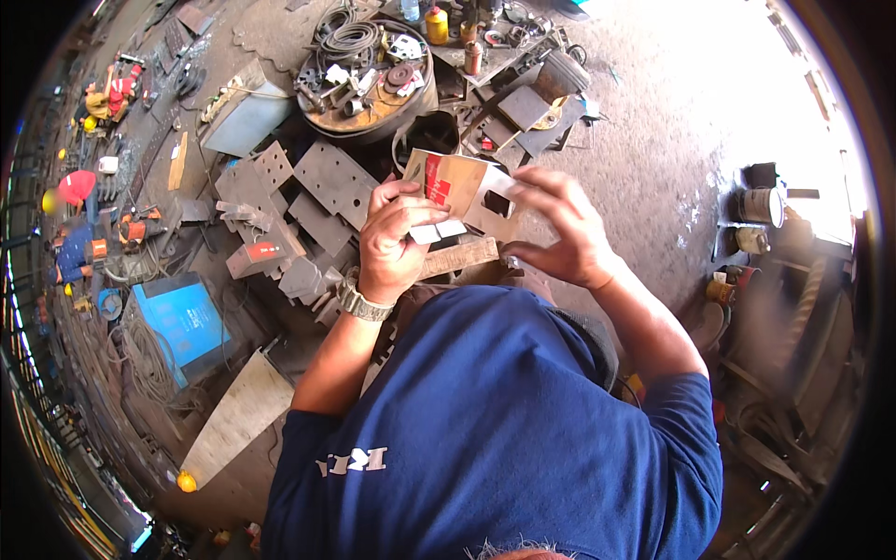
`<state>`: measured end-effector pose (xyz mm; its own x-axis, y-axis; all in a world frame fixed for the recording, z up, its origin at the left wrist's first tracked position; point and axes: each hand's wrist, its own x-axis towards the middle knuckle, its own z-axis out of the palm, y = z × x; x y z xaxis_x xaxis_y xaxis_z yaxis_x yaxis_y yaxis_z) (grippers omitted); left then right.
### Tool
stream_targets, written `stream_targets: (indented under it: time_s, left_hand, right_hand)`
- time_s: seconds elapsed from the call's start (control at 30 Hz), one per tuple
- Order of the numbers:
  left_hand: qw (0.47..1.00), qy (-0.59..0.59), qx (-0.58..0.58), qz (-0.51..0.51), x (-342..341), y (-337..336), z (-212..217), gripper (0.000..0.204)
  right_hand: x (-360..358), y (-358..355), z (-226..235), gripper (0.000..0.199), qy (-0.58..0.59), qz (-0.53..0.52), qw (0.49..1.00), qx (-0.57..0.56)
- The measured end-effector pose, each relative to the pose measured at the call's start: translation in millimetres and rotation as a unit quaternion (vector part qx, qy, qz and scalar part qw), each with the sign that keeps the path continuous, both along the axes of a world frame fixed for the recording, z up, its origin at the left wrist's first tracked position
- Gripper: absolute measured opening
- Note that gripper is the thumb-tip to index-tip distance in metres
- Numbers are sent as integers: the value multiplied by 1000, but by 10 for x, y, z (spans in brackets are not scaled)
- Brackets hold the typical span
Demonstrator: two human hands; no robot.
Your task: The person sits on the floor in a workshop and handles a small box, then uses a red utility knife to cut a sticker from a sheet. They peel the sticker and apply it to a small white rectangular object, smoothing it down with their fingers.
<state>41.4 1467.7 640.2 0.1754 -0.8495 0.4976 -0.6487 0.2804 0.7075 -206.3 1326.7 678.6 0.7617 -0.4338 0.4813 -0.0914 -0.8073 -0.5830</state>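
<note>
Cardboard box (457, 177), 12 o'clock from blue shirt (504, 420) | left hand (392, 245) gripping it from 8 o'clock | right hand (571, 233) at its 4 o'clock, fingers parted, contact unclear | metal plates (334, 182) at 9, cluttered drum (347, 119) at 11

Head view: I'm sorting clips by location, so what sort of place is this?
Probably a metal fabrication workshop: metal plates with round holes lie piled on the floor, and a blue box-shaped machine stands beside tangled cable.
</note>
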Motion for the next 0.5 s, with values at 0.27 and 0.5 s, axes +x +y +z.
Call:
stream_targets:
  time_s: [0.27, 0.5]
  left_hand:
    - [990, -118, -71, -20, -158, 38, -1, 30]
    - [981, -191, 37, 6, -285, -119, -82, 45]
  right_hand:
    - [71, -203, 21, 90, -48, 90, 844, 526]
    - [343, -22, -141, 39, 54, -149, 933, 323]
